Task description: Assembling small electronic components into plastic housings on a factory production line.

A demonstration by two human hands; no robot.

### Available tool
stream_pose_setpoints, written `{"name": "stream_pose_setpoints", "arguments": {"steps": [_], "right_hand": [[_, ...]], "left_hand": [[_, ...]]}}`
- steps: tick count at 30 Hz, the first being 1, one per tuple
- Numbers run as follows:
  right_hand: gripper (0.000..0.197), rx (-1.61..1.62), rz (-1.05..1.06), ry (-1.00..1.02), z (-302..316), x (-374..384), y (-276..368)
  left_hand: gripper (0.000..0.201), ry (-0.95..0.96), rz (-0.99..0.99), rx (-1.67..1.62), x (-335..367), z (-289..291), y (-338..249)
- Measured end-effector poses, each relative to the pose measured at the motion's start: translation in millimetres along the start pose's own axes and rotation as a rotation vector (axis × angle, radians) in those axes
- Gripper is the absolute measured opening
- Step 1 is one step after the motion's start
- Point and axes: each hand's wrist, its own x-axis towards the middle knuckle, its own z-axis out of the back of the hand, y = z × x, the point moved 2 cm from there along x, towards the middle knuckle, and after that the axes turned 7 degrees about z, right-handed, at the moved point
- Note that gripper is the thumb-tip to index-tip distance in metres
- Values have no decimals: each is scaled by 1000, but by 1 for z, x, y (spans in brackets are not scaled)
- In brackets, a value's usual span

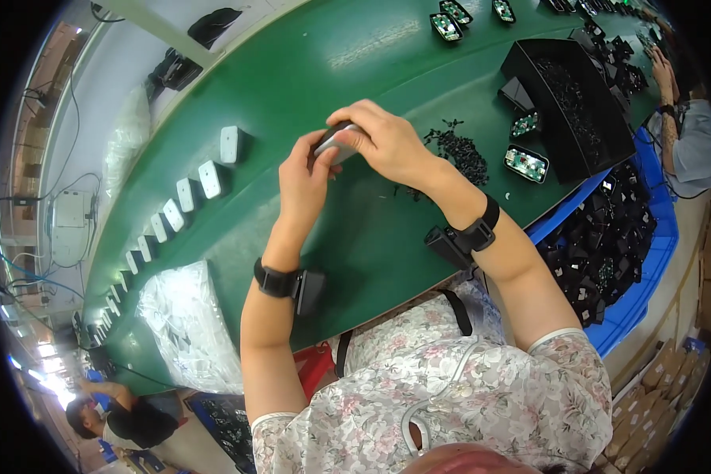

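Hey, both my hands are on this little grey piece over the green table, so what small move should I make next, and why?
Probably press the grey piece together: the left hand cradles it from below, the right hand pinches its top, and it is held above the green table.

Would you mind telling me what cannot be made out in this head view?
- Small grey part: mostly covered by the left hand and right hand; its shape is unclear.
- Pile of tiny black pieces: too small to identify.
- Black tray: contents dark and indistinct.
- Blue bin: partly hidden by the right forearm and cut off at the rim.
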Motion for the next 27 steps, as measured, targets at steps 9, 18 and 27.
{"name": "stream_pose_setpoints", "arguments": {"steps": [9, 18, 27], "right_hand": [[26, -895, -335, 66, 101, -30, -32], [15, -630, -432, 131, 106, -34, -57], [12, -561, -1, -262, 49, 5, -37]], "left_hand": [[34, -158, 266, -127, 127, 36, 41], [39, -1, 551, 11, 147, 49, 49], [46, -644, 148, 778, 118, 65, 55]]}}
